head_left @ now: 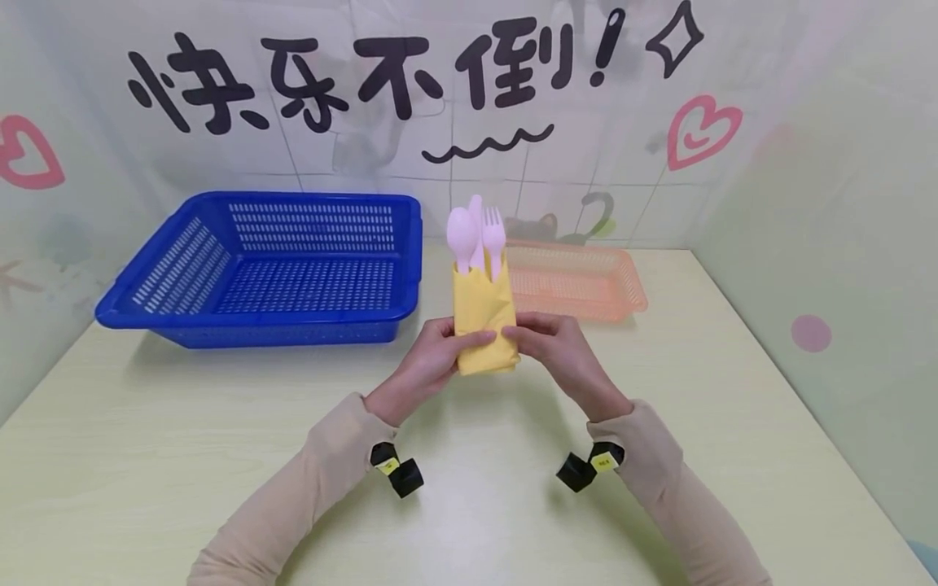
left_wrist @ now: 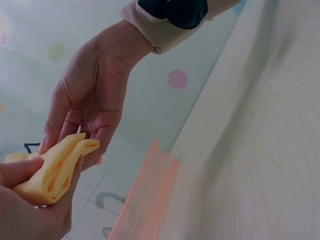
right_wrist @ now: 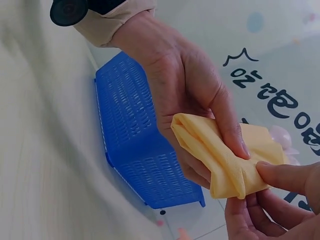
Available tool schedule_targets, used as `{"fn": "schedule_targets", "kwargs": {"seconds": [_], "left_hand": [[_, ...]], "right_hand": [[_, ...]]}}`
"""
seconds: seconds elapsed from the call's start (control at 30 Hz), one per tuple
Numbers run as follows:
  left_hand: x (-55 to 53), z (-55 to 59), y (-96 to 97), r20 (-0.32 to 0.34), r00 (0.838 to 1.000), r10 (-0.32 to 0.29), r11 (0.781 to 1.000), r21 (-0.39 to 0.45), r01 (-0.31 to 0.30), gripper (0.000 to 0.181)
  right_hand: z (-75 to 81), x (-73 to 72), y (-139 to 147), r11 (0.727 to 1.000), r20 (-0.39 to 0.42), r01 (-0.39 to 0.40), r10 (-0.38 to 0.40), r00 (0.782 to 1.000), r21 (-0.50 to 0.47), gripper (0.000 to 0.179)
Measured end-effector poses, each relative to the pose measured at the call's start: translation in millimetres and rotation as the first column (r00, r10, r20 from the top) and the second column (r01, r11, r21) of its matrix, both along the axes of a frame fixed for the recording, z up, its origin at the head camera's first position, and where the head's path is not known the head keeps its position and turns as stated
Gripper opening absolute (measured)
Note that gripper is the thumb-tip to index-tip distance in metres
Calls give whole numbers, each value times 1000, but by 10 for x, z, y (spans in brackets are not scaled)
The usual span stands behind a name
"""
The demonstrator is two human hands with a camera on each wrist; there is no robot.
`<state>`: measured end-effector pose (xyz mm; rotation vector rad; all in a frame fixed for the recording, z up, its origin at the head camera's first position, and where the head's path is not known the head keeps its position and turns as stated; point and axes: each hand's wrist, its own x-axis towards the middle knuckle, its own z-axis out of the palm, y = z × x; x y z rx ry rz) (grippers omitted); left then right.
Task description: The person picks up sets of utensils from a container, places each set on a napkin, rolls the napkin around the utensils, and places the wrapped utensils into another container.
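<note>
A folded yellow napkin [head_left: 484, 303] is held up over the table, wrapped round the lower part of some pale pink plastic cutlery. A spoon [head_left: 462, 233], a knife [head_left: 476, 224] and a fork [head_left: 494, 236] stick out of its top. My left hand [head_left: 431, 356] pinches the napkin's left side, thumb in front and fingers behind. On the other side my right hand [head_left: 557, 340] grips it the same way. The napkin's folded bottom end [right_wrist: 220, 155] shows in the right wrist view, with both thumbs pressing its face. The cutlery handles are hidden inside.
A large blue basket [head_left: 293, 332] stands at the back left of the table [head_left: 469, 505]. Behind the napkin, to the right, is a shallow orange basket [head_left: 579, 281], partly covered by it. A patterned curtain-like sheet [head_left: 615, 163] hangs behind the table.
</note>
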<state>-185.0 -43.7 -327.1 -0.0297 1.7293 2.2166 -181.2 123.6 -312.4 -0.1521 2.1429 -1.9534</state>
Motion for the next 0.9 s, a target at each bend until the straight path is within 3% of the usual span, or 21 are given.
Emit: {"fn": "schedule_targets", "kwargs": {"seconds": [0.2, 0.57, 0.73, 0.9], "left_hand": [[-7, -1, -17, -3, 1000, -28, 1000, 12, 28, 36], [-1, -12, 18, -2, 1000, 6, 1000, 31, -6, 37], [-2, -15, 18, 8, 1000, 27, 1000, -5, -27, 37], [-4, -9, 13, 15, 1000, 28, 999, -33, -27, 37]], "right_hand": [[11, 13, -11, 999, 18, 13, -12, 1000, -45, 32], [14, 23, -51, 991, 32, 120, -118, 992, -57, 30], [-14, 26, -43, 994, -1, 92, -92, 996, -60, 29], [-25, 30, -32, 992, -56, 116, -119, 991, -48, 30]]}}
